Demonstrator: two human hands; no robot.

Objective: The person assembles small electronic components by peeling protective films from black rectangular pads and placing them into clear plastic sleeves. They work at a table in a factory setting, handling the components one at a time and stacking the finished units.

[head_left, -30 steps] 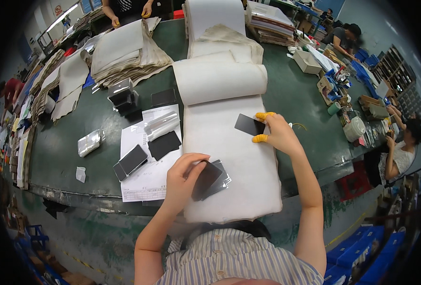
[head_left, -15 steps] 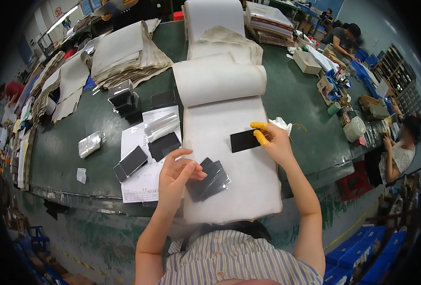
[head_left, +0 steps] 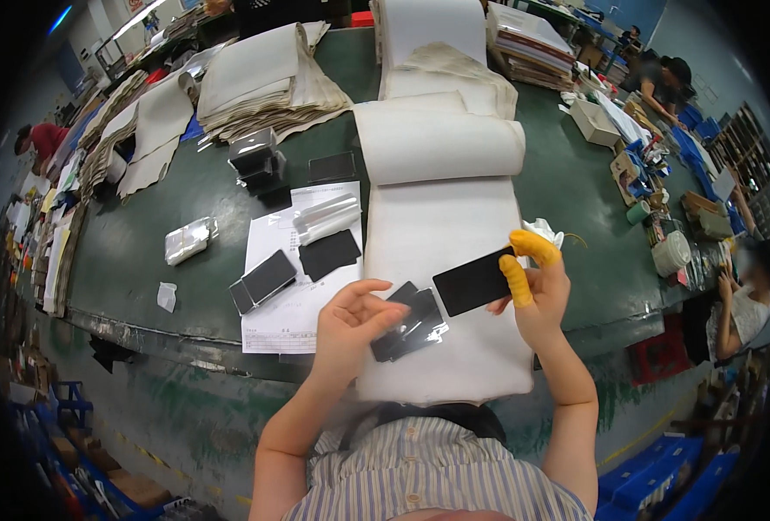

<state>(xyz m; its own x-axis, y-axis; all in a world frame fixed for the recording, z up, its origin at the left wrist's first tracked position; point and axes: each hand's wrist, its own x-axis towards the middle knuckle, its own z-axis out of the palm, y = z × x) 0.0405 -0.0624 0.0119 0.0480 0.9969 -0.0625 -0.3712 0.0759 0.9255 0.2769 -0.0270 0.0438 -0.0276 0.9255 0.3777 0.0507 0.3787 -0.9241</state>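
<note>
My right hand [head_left: 537, 295], with yellow finger covers on two fingers, pinches a flat black rectangular card [head_left: 473, 281] above the white sheet [head_left: 441, 226]. My left hand [head_left: 354, 326] holds a small stack of black cards in clear film [head_left: 409, 321] just left of it. The two hands are close together, the single card held apart from the stack. Both are over the near part of the long white sheet, which is rolled up at its far end [head_left: 437, 143].
On the green table [head_left: 142, 252] lie a printed paper [head_left: 276, 286] with black cards [head_left: 263, 280] and clear sleeves [head_left: 326, 217], a small film packet [head_left: 187, 240], and piles of white sheets [head_left: 263, 82]. Other people work at the right [head_left: 745, 295] and far left.
My right hand has drawn the black card down and toward me, closer to the left hand. My left hand has lifted the stack slightly and curled its fingers around it.
</note>
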